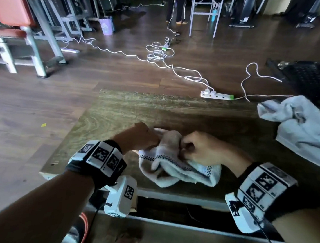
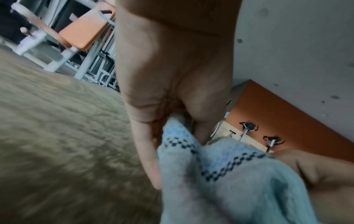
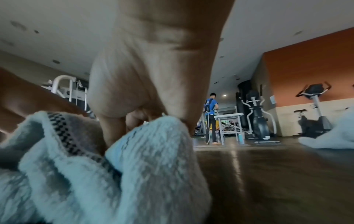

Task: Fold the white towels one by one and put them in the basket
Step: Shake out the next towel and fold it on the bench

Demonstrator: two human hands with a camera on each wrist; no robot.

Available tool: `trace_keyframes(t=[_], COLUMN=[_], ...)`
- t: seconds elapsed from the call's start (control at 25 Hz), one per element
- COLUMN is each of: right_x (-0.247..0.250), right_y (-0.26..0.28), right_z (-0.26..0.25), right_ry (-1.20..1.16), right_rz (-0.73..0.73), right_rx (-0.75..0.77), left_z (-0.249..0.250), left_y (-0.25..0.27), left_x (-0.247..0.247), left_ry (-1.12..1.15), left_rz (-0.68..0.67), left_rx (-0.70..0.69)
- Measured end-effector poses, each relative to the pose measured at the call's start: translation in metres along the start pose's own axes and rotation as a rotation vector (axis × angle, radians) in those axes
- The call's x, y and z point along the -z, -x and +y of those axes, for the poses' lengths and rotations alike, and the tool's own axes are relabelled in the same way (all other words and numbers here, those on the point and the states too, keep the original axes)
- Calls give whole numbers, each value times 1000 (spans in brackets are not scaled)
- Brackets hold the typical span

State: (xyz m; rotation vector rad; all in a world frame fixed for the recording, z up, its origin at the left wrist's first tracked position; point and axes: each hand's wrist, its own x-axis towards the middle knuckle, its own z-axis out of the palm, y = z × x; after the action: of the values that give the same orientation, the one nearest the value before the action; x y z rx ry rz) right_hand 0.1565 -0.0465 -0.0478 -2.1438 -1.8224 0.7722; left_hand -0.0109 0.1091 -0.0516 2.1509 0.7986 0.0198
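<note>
Item: white towel [image 1: 178,168], terry, with a dark checked border stripe; bunched, not yet flat, lying near the front edge of the wooden table [image 1: 137,108], toward the middle of that edge. Left hand [image 1: 140,137]: fingers curled, pinching the towel's far left part; the left wrist view shows the cloth caught between thumb and fingers [image 2: 199,121]. Right hand [image 1: 197,147]: fingers curled, pinching a fold just beside the left hand. Second towel [image 1: 306,129]: crumpled, at the table's right edge, well apart, untouched. Basket: not in view. Risks, as judged: both pinches sit close together on gathered cloth, so spreading may seize the wrong layer and leave a twist; the towel's near part lies close to the front edge and could slide off when pulled.
</note>
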Motion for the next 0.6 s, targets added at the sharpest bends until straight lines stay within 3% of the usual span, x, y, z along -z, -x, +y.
trace_keyframes(t=[0.04,0.08,0.12,0.28,0.36,0.44,0.52,0.6], right_x=[7,19,36,123,161,185,201,205], right_y=[-6,-15,-27,-74,-81,-78,-75,-73], right_z=[0,3,10,35,40,47,58,65], right_ry=[14,9,-24,-266,-264,-194,-219,-381], right_rz=[4,41,127,708,859,955,1091,1137], right_rx=[-3,-1,1,-25,-84,-150,-244,-320], left_z=[11,15,27,87,104,110,104,93], left_y=[-10,-30,-47,-104,-114,-114,-112,-105], left_x=[3,13,23,89,119,141,151,150], left_ry=[88,24,54,176,-19,-113,56,299], left_rz=[-39,167,226,565,653,658,569,485], left_rx=[90,12,76,-117,-83,23,140,127])
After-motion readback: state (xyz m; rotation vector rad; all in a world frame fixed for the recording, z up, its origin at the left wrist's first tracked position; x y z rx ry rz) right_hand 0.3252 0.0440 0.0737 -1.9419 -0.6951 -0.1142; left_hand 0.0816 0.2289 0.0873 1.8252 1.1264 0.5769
